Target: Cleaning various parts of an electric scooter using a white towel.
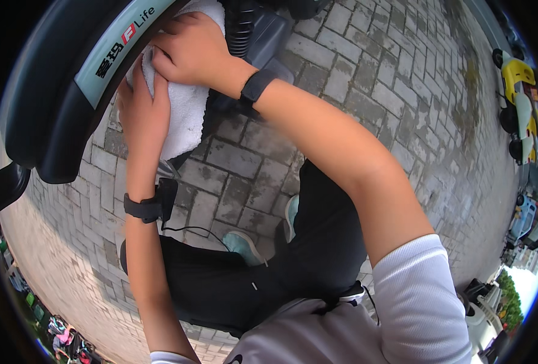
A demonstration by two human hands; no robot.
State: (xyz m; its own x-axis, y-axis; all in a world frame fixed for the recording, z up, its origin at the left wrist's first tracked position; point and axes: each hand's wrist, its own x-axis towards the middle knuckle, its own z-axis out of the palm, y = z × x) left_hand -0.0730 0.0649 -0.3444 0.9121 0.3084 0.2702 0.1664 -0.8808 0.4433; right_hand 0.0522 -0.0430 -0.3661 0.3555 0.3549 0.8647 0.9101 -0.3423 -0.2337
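Note:
A white terry towel [184,113] hangs over a dark part of an electric scooter, just beside its curved black body part [46,91] with a pale blue-grey trim strip [114,57] that bears writing. My left hand [143,111] grips the towel's near left edge, its fingertips tucked under the trim strip. Higher up, my right hand [193,50] is bent over the towel, holding it, with its thumb close to my left fingers. What lies beneath the towel is hidden. Both wrists wear black straps, and the left one carries a small black box [166,200].
A ribbed black shock cover [240,32] and a grey plastic housing [271,36] sit right of the towel. Grey paving bricks [234,159] surround my teal shoes [243,248]. A thin cable [196,228] runs from the left wrist box. A yellow-and-white vehicle [521,100] stands far right.

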